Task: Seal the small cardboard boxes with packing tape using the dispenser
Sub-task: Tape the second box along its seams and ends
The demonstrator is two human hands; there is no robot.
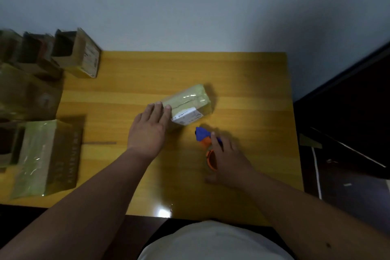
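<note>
Yellow wooden table set against a pale wall, seen from above. Nearest the viewer, the person's white garment fills the lower edge of the view. Right hand: grip clamped on the tape dispenser, fingers curled over its blue-and-orange body, which stands on the table just beside the box. Left hand: grip apart, fingers straight and lying flat against the near-left end of the small cardboard box. The box lies near the middle of the table, turned at an angle, with glossy tape along its top seam and a white label on its near face. At the left edge, a large taped carton; beyond it, a cluster of open cartons at the far-left corner.
</note>
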